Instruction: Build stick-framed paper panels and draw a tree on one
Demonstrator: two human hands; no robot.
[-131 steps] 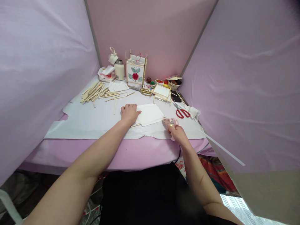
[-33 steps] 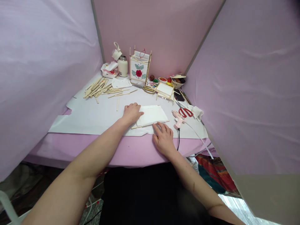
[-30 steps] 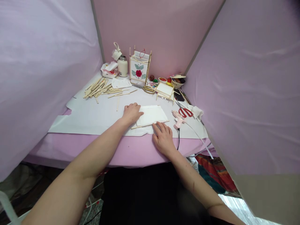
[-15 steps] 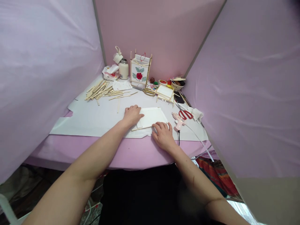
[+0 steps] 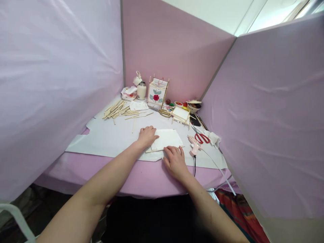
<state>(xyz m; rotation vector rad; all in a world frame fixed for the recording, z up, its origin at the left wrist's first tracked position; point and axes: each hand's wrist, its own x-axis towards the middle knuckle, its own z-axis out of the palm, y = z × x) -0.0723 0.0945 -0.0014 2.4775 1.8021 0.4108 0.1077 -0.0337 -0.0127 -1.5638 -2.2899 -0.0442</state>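
A white paper panel (image 5: 167,139) lies on the white sheet (image 5: 111,138) over the pink table, with a thin wooden stick (image 5: 154,150) along its near edge. My left hand (image 5: 146,136) lies flat on the panel's left edge, fingers stretched out. My right hand (image 5: 174,161) presses its fingertips on the panel's near edge, over the stick, fingers apart. Neither hand holds anything. A pink glue gun (image 5: 194,146) lies just right of my right hand.
Several wooden sticks (image 5: 118,110) are heaped at the far left. A flower lantern (image 5: 157,93), a flask (image 5: 141,90), a small framed panel (image 5: 181,114), bowls (image 5: 192,105) and red scissors (image 5: 201,138) stand at the back and right. Purple partition walls enclose three sides.
My right hand let go of the glue gun, which now lies on the table, and moved left onto the panel's near edge. The camera has tilted upward.
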